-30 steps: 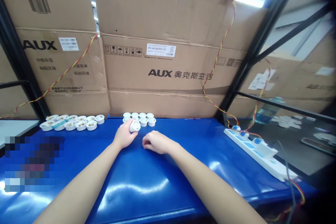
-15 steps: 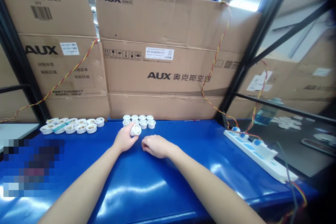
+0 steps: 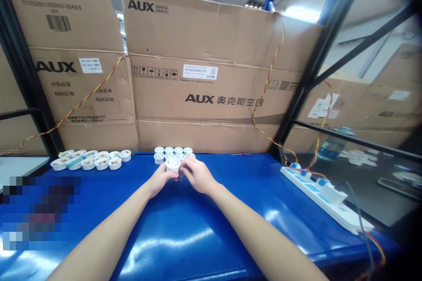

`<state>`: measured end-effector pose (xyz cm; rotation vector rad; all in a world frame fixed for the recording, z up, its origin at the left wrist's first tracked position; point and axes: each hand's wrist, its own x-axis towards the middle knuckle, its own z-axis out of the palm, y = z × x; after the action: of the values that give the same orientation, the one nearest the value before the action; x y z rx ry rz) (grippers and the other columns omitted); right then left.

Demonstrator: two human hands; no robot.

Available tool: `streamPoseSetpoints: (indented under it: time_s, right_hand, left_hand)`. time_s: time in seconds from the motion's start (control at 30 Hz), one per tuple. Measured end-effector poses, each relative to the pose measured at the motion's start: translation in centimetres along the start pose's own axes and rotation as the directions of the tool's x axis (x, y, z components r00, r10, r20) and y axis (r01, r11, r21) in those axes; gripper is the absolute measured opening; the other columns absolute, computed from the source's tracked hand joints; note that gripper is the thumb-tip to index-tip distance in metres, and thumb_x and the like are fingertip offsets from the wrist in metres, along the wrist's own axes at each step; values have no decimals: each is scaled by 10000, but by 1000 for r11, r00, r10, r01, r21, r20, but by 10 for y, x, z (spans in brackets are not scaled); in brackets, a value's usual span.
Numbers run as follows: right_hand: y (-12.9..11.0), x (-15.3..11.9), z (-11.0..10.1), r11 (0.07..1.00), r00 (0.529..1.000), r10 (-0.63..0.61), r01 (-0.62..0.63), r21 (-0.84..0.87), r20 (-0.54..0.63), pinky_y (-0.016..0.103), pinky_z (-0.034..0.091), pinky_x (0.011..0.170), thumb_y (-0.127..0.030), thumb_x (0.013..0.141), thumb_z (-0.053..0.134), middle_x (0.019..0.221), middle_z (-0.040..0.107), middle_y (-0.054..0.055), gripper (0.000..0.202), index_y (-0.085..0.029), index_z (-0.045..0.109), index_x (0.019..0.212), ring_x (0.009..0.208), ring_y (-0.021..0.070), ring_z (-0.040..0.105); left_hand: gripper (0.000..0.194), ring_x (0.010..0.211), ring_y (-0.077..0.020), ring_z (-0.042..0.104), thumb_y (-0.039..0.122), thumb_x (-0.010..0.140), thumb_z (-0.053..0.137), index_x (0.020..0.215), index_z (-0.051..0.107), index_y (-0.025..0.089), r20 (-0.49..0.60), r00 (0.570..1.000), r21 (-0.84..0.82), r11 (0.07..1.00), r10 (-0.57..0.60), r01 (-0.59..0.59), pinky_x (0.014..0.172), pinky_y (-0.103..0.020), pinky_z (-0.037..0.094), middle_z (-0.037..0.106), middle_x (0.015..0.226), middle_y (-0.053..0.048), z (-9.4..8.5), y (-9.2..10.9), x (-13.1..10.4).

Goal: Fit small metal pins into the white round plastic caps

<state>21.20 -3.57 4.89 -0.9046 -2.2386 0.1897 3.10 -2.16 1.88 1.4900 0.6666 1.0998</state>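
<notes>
My left hand [image 3: 158, 181] is closed around a small round white cup [image 3: 173, 164], held above the blue table [image 3: 171, 237] with its top tilted toward me. My right hand [image 3: 199, 174] is at the cup's right side, fingertips pinched together. Whatever those fingertips hold is too small to make out; some thin, dark, wire-like bits [image 3: 181, 180] show just below them. Just behind my hands stand two rows of similar white cups [image 3: 159, 158], partly covered by the hands.
At the far left, more white cups [image 3: 88, 163] hold brownish contents, with a teal stick-like tool [image 3: 78, 160] lying across them. A white power strip [image 3: 325, 197] with plugs lies at the right. Cardboard sheets [image 3: 204, 131] stand along the back, and twisted wires [image 3: 266, 83] hang there.
My right hand has risen and moved up to the cup's right side. The cup in my left hand has shifted slightly right and now sits more upright.
</notes>
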Motion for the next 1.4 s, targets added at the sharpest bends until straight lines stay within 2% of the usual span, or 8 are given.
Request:
streamPoseSetpoints:
  time_s: [0.37,0.47,0.53,0.63,0.77,0.93,1.13,1.4]
  right_hand:
    - [9,0,1,992,997,83,-82,-100,1,244,410,731,-266,958,441,949,589,42,132,-205,553,922,807,145,544]
    - [14,0,2,990,996,92,-91,-106,3,244,404,721,-257,956,435,927,582,37,125,-201,537,910,793,144,544]
    - [15,0,1,990,993,108,-112,-87,-50,248,407,729,-261,961,416,917,575,36,135,-202,527,912,792,148,543]
    - [13,2,-2,991,983,114,-123,-52,-146,253,415,744,-275,972,384,916,561,38,154,-204,514,932,790,151,540]
    - [5,2,-7,995,994,46,-54,-83,-97,251,417,726,-290,971,394,935,553,42,151,-208,516,935,780,151,532]
    - [0,1,-7,992,1000,-13,16,-124,19,260,421,741,-276,973,403,960,570,47,136,-210,519,948,803,154,531]
    - [1,0,-4,990,1000,-26,28,-138,17,265,423,741,-272,976,404,941,573,43,133,-208,514,941,794,153,533]
    - [-1,1,-4,983,998,-56,61,-172,34,262,404,722,-269,964,432,944,587,54,155,-202,566,923,808,157,519]
  left_hand:
    - [225,710,-155,572,202,670,604,884,640,145,-64,998,71,997,3,2,624,-266,446,653,781,-34,-3,0,1]
    - [248,701,-161,577,221,679,602,907,643,132,-66,998,135,991,-2,11,592,-262,441,651,784,-42,0,5,0]
    - [272,731,-171,587,231,683,611,935,631,132,-87,996,217,976,33,-13,611,-268,452,654,825,-47,1,7,0]
    - [300,832,-188,598,189,673,627,970,605,152,-133,977,435,896,165,-92,720,-288,463,659,913,-40,1,7,-1]
    - [268,788,-175,593,131,683,584,946,591,179,-86,963,655,742,257,-140,723,-279,438,653,875,-9,2,8,-4]
    - [229,714,-161,584,143,701,565,924,578,191,-63,964,724,677,257,-133,662,-259,414,649,821,-2,5,11,-7]
    - [246,716,-173,591,152,691,578,930,572,210,-80,968,795,601,237,-81,644,-259,399,651,808,-4,5,11,-7]
    - [262,739,-185,612,161,694,605,947,580,224,-39,972,822,560,232,-101,652,-264,418,671,860,-8,6,8,-8]
